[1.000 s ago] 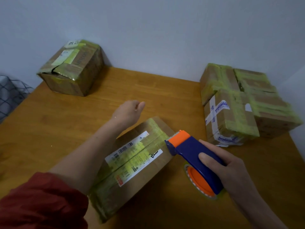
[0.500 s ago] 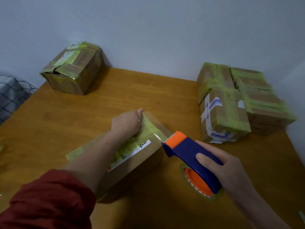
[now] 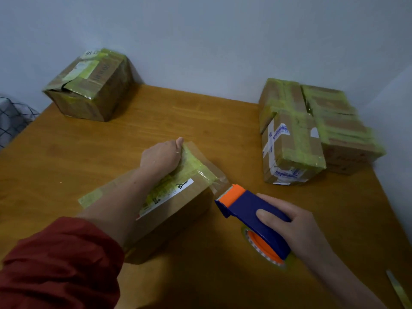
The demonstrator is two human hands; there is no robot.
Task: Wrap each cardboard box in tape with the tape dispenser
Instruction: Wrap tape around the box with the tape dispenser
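A flat cardboard box (image 3: 191, 197) with a white label and yellowish tape lies in the middle of the wooden table (image 3: 200, 121). My left hand (image 3: 161, 156) rests on its far top end, fingers bent down over the far edge. My right hand (image 3: 287, 224) grips a blue and orange tape dispenser (image 3: 252, 212). Its orange nose touches the box's right corner, where a short clear strip of tape runs onto the box.
One taped box (image 3: 91, 85) stands at the far left corner by the wall. A cluster of taped boxes (image 3: 312, 130) sits at the far right. A chequered cloth (image 3: 11, 119) shows past the left edge.
My left hand came down from above the table onto the box's far end. The box turned and shifted. The dispenser moved up to the box's right corner.
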